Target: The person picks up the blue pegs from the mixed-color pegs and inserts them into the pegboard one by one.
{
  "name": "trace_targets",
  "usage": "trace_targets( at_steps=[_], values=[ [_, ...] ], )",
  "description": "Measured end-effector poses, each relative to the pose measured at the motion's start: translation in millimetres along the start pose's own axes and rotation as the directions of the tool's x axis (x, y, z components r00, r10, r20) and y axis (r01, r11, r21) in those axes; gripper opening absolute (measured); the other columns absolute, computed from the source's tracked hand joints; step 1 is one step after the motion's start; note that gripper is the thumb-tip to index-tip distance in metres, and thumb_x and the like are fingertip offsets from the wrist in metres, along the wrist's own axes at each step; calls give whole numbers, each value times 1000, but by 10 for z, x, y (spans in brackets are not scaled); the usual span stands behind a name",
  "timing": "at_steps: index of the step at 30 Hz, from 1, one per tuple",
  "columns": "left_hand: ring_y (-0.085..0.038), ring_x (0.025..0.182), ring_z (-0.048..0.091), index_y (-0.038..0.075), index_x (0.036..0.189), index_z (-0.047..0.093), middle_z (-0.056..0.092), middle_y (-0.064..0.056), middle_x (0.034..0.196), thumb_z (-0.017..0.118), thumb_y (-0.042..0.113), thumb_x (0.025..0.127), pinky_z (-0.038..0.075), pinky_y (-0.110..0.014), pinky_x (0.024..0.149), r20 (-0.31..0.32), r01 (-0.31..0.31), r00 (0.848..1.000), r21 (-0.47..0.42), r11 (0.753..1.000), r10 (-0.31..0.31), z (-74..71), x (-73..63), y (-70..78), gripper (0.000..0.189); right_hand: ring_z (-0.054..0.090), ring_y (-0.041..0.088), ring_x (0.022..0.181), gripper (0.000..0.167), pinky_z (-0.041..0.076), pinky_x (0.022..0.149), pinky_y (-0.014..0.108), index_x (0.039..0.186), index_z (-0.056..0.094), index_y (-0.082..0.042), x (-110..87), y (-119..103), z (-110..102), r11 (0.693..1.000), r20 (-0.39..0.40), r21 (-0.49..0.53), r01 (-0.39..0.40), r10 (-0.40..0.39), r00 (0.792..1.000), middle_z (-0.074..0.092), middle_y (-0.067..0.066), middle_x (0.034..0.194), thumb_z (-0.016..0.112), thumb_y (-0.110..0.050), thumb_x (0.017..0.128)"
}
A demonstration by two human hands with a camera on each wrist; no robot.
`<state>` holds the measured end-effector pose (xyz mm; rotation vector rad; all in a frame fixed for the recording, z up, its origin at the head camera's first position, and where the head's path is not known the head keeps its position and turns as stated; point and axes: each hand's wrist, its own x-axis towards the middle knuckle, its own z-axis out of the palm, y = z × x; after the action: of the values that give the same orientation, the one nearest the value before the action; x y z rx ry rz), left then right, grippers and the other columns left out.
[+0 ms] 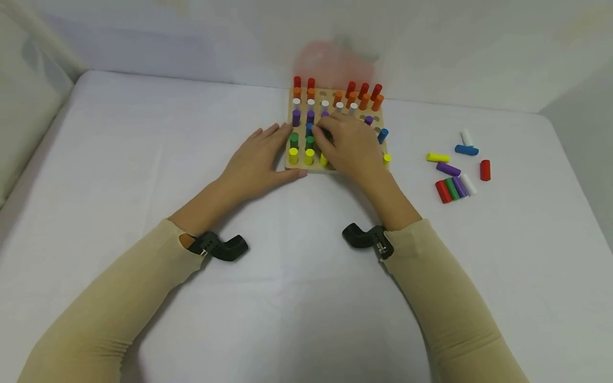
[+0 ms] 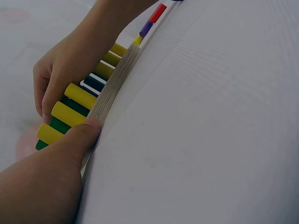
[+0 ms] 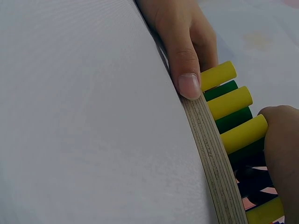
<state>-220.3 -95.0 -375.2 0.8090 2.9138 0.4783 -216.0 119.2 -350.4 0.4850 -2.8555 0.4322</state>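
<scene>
A wooden pegboard (image 1: 337,169) carries rows of upright coloured pegs: red and orange at the back, then white, purple, blue, green and yellow at the front. My left hand (image 1: 254,162) lies at its left side, fingers extended along the edge. The left thumb presses the front edge in both wrist views. Over the middle of the board, my right hand (image 1: 351,143) pinches a blue peg (image 1: 309,129) between thumb and forefinger, in the second column from the left. That hand and its wrist hide several pegs and holes behind a yellow peg (image 3: 245,134).
Loose pegs lie on the white cloth to the right of the board, among them a yellow peg (image 1: 438,157), a purple peg (image 1: 448,169) and a red peg (image 1: 486,170). A pale wall rises behind the board. Black wrist mounts (image 1: 225,247) jut inward from both sleeves.
</scene>
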Motion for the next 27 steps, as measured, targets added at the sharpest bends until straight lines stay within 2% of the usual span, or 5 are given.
trace_targets(
  at_steps=[12,17,18,23,27],
  values=[
    [-30,158,22,12,163,20,28,-10,168,59,71,88,14,-49,132,3,13,1000,12,1000,-13,5,10,0,103,63,28,128,41,56,104,43,120,72,-13,17,10,-8,1000,21,-2,-16,16,1000,71,9,130,48,-44,105],
    [-28,158,21,12,163,18,27,-8,168,56,75,88,13,-47,132,5,-4,1000,8,1000,3,23,52,45,105,66,29,121,41,59,97,43,116,72,-11,-19,57,-61,1000,4,5,-22,22,1000,73,11,123,49,-43,105],
    [-28,158,21,12,163,18,26,-8,168,56,75,88,13,-47,132,5,-6,1000,9,1000,6,19,56,56,105,68,29,115,41,59,93,42,115,73,-10,-25,62,-74,1000,0,11,-19,19,1000,73,11,119,49,-42,105],
    [-29,158,22,11,163,18,27,-9,168,56,73,89,14,-47,132,4,-8,1000,19,1000,8,-49,60,109,104,65,27,93,42,59,79,40,109,72,-8,-29,76,-129,1000,-24,29,2,-1,1000,72,11,103,48,-42,105],
    [-29,158,22,11,163,18,28,-9,168,56,72,90,14,-48,132,0,-22,1000,22,1000,22,-109,84,144,103,62,26,88,42,57,75,38,108,72,-7,-30,84,-179,1000,-54,30,0,2,999,70,10,98,48,-41,105]
  ],
)
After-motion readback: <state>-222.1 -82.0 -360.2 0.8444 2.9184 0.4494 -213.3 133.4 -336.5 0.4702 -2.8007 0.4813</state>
